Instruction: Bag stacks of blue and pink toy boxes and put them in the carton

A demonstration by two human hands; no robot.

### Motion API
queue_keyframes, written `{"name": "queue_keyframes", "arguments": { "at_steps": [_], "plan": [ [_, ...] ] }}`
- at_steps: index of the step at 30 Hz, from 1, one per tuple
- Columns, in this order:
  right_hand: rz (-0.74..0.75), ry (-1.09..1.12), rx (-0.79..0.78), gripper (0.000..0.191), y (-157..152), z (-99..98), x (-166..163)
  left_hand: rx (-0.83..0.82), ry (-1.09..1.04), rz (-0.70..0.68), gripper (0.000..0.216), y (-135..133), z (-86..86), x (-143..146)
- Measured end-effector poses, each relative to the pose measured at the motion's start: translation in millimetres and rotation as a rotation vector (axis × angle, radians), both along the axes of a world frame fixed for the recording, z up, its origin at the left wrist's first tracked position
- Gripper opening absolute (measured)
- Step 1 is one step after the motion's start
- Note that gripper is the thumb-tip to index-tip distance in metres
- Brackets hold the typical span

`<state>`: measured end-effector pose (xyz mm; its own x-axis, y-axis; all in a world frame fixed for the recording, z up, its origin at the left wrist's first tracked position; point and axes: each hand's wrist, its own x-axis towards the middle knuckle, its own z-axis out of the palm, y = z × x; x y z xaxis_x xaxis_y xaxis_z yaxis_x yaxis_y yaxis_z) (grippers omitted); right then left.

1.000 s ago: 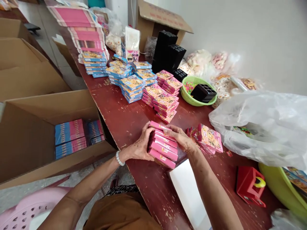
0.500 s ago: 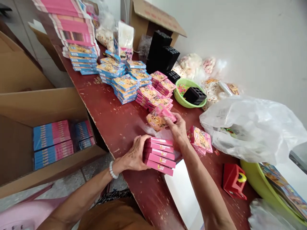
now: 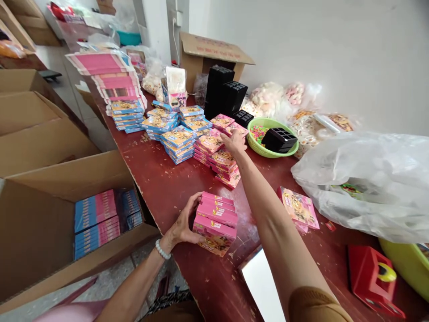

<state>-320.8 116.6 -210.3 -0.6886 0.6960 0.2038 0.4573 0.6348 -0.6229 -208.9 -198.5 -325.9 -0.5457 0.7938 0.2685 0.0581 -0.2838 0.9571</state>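
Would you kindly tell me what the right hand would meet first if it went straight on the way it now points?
The right hand would probably meet the stack of pink printed boxes just ahead of it, though the depth is unclear.

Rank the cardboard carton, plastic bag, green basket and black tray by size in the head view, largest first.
1. Cardboard carton
2. Plastic bag (nearness to the camera makes these two unsure)
3. Green basket
4. Black tray

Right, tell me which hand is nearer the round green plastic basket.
The right hand is nearer, reaching over pink boxes just beside the basket. The left hand sits farther off, against a stack of pink boxes.
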Motion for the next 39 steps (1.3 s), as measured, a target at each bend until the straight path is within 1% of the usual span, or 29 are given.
{"name": "queue_keyframes", "arguments": {
  "at_steps": [1,2,3,4,5,6,7,8,9,10,11,12,14,17,18,19,21,23,25,27,28,30,31,33,34,35,36,37,39],
  "plan": [
    [-0.031,-0.021,-0.004,0.052,-1,0.5,7,0.0,0.012,0.008,0.123,0,-0.1,1],
    [-0.026,-0.011,-0.01,0.053,-2,1.9,18,0.0,0.023,0.017,0.121,0,0.1,1],
    [0.03,0.026,-0.027,0.053,-3,4.2,33,-0.001,0.033,0.025,0.12,1,0.4,1],
    [0.138,0.081,-0.066,0.052,-6,7.2,52,-0.002,0.038,0.032,0.119,1,0.6,0],
    [0.28,0.131,-0.136,0.054,-9,11.0,74,-0.004,0.038,0.039,0.119,1,0.9,-1],
    [0.442,0.154,-0.238,0.058,-15,15.2,101,-0.009,0.033,0.045,0.119,2,1.1,-2],
    [0.588,0.137,-0.356,0.064,-23,19.4,129,-0.017,0.025,0.052,0.12,2,1.4,-3],
    [0.724,0.063,-0.465,0.072,-33,22.9,159,-0.025,0.014,0.059,0.12,2,2.1,-4],
    [0.851,-0.017,-0.536,0.082,-45,24.8,189,-0.034,-0.003,0.058,0.121,2,3.2,-4],
    [0.911,-0.05,-0.543,0.092,-57,24.6,216,-0.042,-0.022,0.046,0.12,3,4.8,-4],
    [0.923,-0.068,-0.505,0.1,-69,21.8,239,-0.049,-0.041,0.023,0.119,4,7.0,-3],
    [0.907,-0.066,-0.454,0.104,-80,16.6,258,-0.051,-0.057,-0.006,0.119,7,9.7,-1],
    [0.786,-0.014,-0.392,0.099,-95,0.7,280,-0.049,-0.083,-0.072,0.122,16,16.6,5],
    [0.47,0.091,-0.43,0.089,-93,-27.5,287,-0.134,-0.161,-0.099,0.12,45,29.8,16],
    [0.36,0.114,-0.393,0.087,-88,-35.6,286,-0.186,-0.197,-0.101,0.116,58,34.8,19],
    [0.268,0.127,-0.304,0.083,-83,-42.5,285,-0.237,-0.235,-0.116,0.111,72,39.9,22],
    [0.152,0.14,-0.006,0.065,-72,-52.1,285,-0.313,-0.313,-0.2,0.099,99,49.7,27],
    [0.135,0.152,0.277,0.043,-65,-56.9,285,-0.355,-0.353,-0.3,0.079,122,57.1,30],
    [0.187,0.141,0.418,0.035,-63,-58.4,284,-0.369,-0.298,-0.296,0.056,136,60.1,32],
    [0.238,0.087,0.455,0.036,-65,-57.3,282,-0.361,-0.215,-0.214,0.042,137,58.3,33],
    [0.25,0.05,0.46,0.037,-66,-56.0,281,-0.353,-0.19,-0.164,0.04,133,56.1,32],
    [0.256,-0.018,0.473,0.037,-69,-52.2,279,-0.351,-0.148,-0.02,0.044,116,51.2,23],
    [0.261,-0.045,0.481,0.037,-69,-50.2,278,-0.355,-0.103,0.105,0.048,105,49.2,13],
    [0.279,-0.079,0.492,0.037,-70,-46.6,276,-0.389,0.032,0.462,0.06,81,47.4,-20],
    [0.285,-0.087,0.497,0.036,-70,-45.3,276,-0.425,0.106,0.67,0.071,70,47.3,-41],
    [0.289,-0.091,0.503,0.036,-70,-44.5,275,-0.488,0.162,0.833,0.085,60,47.5,-65],
    [0.29,-0.092,0.51,0.035,-70,-44.0,275,-0.566,0.189,0.932,0.1,52,47.5,-89],
    [0.29,-0.092,0.517,0.035,-70,-44.0,274,-0.645,0.196,0.968,0.113,45,47.0,-111],
    [0.282,-0.094,0.531,0.034,-71,-44.8,273,-0.762,0.213,0.914,0.129,38,44.5,-149]
  ]
}}
